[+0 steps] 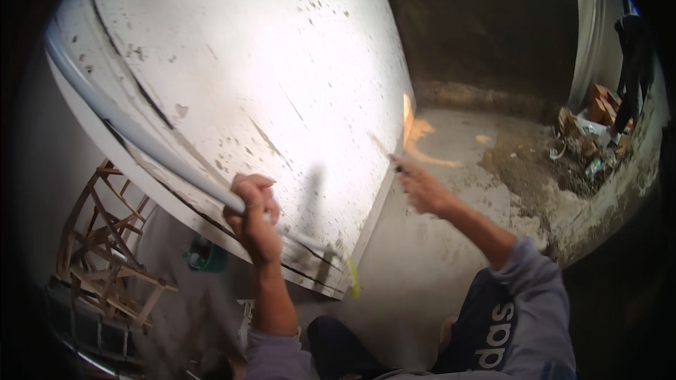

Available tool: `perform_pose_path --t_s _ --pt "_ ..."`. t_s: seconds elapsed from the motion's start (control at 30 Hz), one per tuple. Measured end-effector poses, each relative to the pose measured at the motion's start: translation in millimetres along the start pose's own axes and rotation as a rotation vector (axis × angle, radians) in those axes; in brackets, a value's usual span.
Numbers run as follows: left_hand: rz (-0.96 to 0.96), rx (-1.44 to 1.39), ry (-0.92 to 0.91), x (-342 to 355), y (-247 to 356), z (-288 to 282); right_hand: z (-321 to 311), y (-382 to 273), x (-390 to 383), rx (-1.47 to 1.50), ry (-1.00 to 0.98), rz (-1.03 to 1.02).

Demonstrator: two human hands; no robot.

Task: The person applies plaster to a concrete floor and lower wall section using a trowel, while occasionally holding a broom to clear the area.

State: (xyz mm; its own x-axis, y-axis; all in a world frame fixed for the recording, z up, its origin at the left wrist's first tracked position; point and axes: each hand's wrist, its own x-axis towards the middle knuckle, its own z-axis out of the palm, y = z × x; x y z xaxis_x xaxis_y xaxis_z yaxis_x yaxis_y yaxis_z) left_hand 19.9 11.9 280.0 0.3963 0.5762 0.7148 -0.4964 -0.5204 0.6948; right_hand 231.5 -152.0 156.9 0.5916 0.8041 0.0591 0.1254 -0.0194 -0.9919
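Note:
My left hand [257, 218] is closed around a long white pipe [169, 162] that curves down along the left side of a large white panel [296, 91] spattered with grey. Past my fist the pipe runs on to the panel's lower corner, where a yellow-green strip [353, 278], perhaps a wire, hangs at its end. Beyond the panel's right edge, my right hand [422, 188] is closed on a slim tool [384, 148] with a pale, narrow blade and a dark handle. It looks like a knife, but is partly blurred. A shadow falls on the panel between my hands.
A wooden slatted frame [105, 239] stands at the left, with a teal bucket [204, 256] near it. Rubble and rubbish [591, 141] lie against the wall at the right. The grey concrete floor [451, 144] carries a bright orange patch beside the panel.

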Motion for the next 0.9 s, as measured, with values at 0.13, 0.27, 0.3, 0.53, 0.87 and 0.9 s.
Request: perform_pose_path --t_s 0.13,0.27,0.3,0.53,0.87,0.9 --pt "0.38 0.522 0.021 12 45 -55 113 31 80 -0.356 0.269 -0.67" --pt "0.581 0.818 0.178 24 83 -73 149 -7 122 -0.047 0.246 -0.49" --pt "0.536 0.841 0.222 27 73 -72 117 2 167 -0.206 0.431 -0.63" --pt "0.431 0.813 0.129 70 47 -112 63 -59 214 -0.124 0.379 -0.33" --pt "0.524 1.075 0.194 82 36 -104 27 9 247 0.389 0.207 0.029" --pt "0.523 1.071 0.183 81 35 -104 41 13 242 0.349 0.273 -0.019"
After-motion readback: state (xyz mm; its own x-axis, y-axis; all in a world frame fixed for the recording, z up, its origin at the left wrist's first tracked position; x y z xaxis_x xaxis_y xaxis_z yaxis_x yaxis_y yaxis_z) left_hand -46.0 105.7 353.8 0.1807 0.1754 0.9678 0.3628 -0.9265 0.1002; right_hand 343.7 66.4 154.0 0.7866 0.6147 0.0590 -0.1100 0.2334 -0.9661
